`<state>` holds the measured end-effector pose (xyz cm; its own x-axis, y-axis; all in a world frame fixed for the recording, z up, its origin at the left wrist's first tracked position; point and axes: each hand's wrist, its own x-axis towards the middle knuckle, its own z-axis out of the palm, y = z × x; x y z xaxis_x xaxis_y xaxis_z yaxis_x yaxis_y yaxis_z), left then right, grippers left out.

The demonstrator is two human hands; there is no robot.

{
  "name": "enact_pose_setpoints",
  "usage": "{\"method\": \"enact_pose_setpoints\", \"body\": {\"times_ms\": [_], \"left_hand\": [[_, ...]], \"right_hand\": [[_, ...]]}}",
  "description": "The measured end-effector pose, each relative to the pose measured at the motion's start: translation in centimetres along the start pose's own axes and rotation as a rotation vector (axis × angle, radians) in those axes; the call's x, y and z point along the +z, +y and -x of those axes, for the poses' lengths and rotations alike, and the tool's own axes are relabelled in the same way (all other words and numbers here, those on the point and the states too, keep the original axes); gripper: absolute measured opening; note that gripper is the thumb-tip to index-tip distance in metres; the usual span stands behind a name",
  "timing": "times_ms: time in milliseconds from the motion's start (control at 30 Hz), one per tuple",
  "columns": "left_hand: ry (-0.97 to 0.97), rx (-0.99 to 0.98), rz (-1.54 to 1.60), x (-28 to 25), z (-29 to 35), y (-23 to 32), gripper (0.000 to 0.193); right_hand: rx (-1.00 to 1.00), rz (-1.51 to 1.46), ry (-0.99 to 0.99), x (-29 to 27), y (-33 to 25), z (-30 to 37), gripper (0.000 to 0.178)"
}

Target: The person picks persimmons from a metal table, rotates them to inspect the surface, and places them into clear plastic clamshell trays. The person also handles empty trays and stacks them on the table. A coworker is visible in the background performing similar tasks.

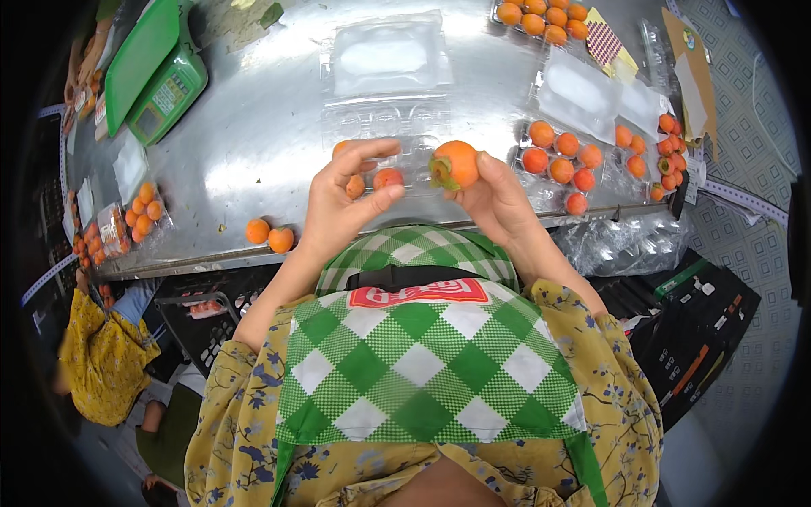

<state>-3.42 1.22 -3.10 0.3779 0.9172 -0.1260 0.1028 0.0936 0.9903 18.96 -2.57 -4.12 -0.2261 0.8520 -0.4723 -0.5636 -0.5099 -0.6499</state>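
Observation:
My right hand (500,203) grips an orange persimmon (460,162) between thumb and fingers, its green-brown calyx turned to the left. To its left, my left hand (334,198) is open, thumb and fingers spread with nothing between them. Beneath the hands a clear plastic clamshell box (414,156) lies on the metal table. A reddish persimmon (389,178) and a smaller-looking one (355,186) show by my left fingers; another is mostly hidden behind that hand. Two loose persimmons (269,234) sit near the table edge, left of my left wrist.
A green scale (160,93) stands at the far left. Filled clear boxes of persimmons (562,156) lie to the right, with white pads (579,89) behind them. More packed fruit (142,211) is at the left, and plastic boxes (629,245) hang below the right edge. Other people work at the left.

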Motion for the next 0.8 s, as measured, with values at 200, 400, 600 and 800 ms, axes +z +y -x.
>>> {"method": "enact_pose_setpoints", "body": {"times_ms": [200,400,600,800], "left_hand": [[-0.139,0.225,-0.166,1.9,-1.5,3.6,0.062],[-0.119,0.283,-0.291,2.6,-1.8,3.4,0.066],[-0.066,0.028,0.110,3.0,-1.3,2.7,0.056],[-0.070,-0.480,0.703,3.0,-1.0,2.4,0.044]], "right_hand": [[0.131,-0.012,-0.011,1.4,-1.7,0.4,0.051],[0.068,0.303,0.113,2.7,-1.9,0.4,0.060],[0.123,0.290,0.094,2.0,-2.5,0.6,0.055],[-0.754,1.067,0.047,2.5,-4.5,0.7,0.046]]}}
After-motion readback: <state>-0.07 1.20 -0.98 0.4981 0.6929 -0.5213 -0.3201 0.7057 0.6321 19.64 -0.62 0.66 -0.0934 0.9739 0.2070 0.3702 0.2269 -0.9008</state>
